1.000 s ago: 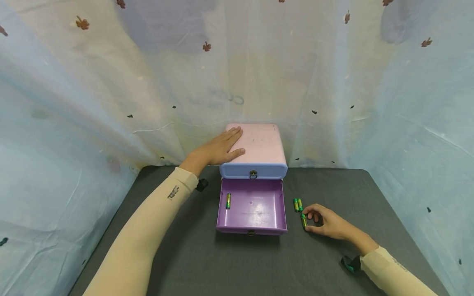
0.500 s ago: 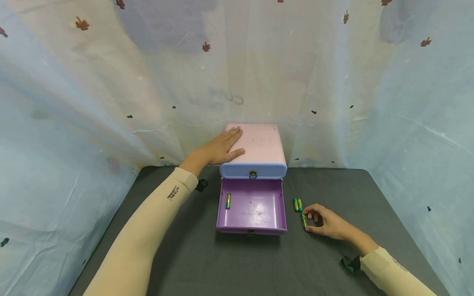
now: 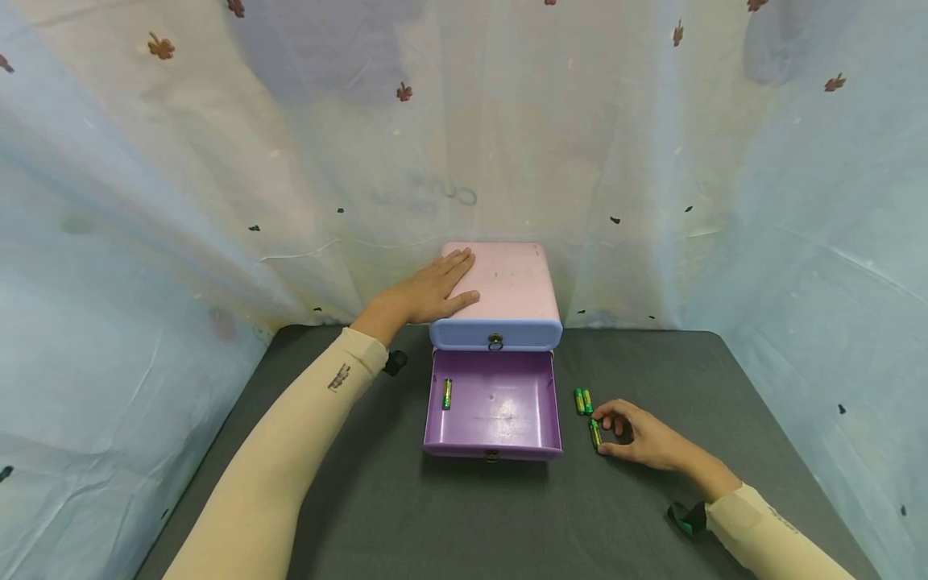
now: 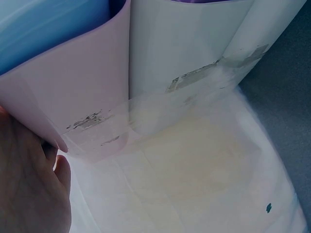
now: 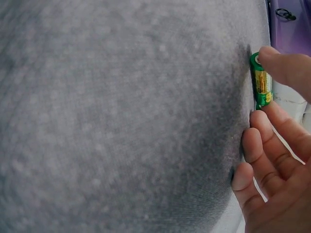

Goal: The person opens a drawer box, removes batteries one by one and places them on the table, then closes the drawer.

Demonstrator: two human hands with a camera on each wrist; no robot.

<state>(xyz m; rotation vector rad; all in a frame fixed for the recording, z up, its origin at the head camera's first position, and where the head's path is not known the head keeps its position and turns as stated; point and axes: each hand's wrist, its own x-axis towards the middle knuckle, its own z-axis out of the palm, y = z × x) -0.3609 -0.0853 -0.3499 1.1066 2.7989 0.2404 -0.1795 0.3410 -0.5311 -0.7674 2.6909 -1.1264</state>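
Observation:
My left hand (image 3: 424, 296) rests with straight fingers on the pink top of a small drawer box (image 3: 511, 282). From the left wrist view, the hand (image 4: 34, 179) lies along the box's pink side (image 4: 77, 87). Below the blue upper drawer (image 3: 464, 334), the purple lower drawer (image 3: 500, 403) is pulled out. One green and gold battery (image 3: 447, 395) lies at its left. To the right, my right hand (image 3: 648, 435) pinches another battery (image 3: 596, 433) by its ends, thumb at the near end. This battery (image 5: 263, 82) lies on the table. Just beyond it are two batteries (image 3: 583, 401) side by side.
A dark grey table (image 3: 464, 524) carries everything. Pale patterned curtains (image 3: 507, 145) hang behind and at both sides, with the box close to the back one. The purple drawer's right wall stands between its inside and the loose batteries.

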